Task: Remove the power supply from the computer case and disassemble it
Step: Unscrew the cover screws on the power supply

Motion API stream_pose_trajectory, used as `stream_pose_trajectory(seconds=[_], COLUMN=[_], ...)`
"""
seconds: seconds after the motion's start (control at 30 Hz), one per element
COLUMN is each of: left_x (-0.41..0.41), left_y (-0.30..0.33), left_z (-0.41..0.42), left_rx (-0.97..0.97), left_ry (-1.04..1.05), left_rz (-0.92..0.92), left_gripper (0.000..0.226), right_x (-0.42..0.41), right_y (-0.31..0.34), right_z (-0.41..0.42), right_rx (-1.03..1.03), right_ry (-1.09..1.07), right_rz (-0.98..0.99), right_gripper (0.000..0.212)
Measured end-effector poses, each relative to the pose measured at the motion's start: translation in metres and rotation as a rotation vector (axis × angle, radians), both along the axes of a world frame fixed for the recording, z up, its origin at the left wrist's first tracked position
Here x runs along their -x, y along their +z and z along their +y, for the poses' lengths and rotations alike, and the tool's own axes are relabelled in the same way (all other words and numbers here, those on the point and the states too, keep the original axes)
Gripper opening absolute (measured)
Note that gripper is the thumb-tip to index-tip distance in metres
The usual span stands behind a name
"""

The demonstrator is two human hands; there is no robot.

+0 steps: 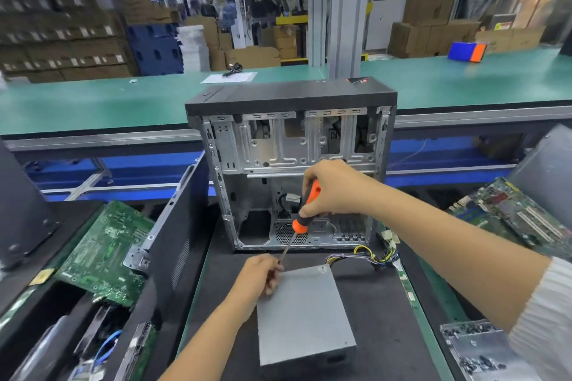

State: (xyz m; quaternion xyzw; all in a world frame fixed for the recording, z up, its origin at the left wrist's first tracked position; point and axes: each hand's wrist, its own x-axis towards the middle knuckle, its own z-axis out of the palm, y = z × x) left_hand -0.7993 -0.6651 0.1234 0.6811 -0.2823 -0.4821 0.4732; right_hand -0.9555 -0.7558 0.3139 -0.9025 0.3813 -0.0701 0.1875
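The right hand (332, 192) is wrapping its fingers around the orange and black screwdriver (301, 213), tip pointing down. The left hand (260, 275) is curling its fingers against the top left corner of the grey power supply (305, 318), right where the screwdriver tip is meeting it. The power supply is lying flat on the black mat (390, 318), just in front of the open computer case (291, 164). Its colored wires (371, 255) are trailing past the fingers, toward the case.
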Motion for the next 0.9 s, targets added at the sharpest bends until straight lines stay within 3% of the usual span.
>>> stream_pose_trajectory(seconds=[0.17, 0.33, 0.63, 0.77, 0.9], left_x=[-0.022, -0.034, -0.013, -0.009, -0.004], left_y=[0.000, -0.007, -0.017, -0.017, -0.021], left_z=[0.044, 0.095, 0.126, 0.128, 0.127], left_rx=[-0.005, -0.047, -0.101, -0.040, -0.008], left_ry=[0.033, -0.222, -0.200, -0.292, -0.313], left_rz=[0.000, -0.197, -0.069, -0.232, -0.227], left_gripper=[0.037, 0.039, 0.026, 0.027, 0.028], right_x=[-0.009, -0.018, -0.020, -0.012, -0.008], right_y=[-0.019, -0.043, -0.070, -0.078, -0.085], right_z=[0.038, 0.092, 0.161, 0.175, 0.181], right_rx=[-0.034, -0.030, -0.033, -0.035, -0.024], right_ry=[-0.112, -0.224, -0.201, -0.256, -0.276], right_rz=[-0.272, -0.521, -0.546, -0.573, -0.581], right_gripper=[0.033, 0.028, 0.028, 0.030, 0.030])
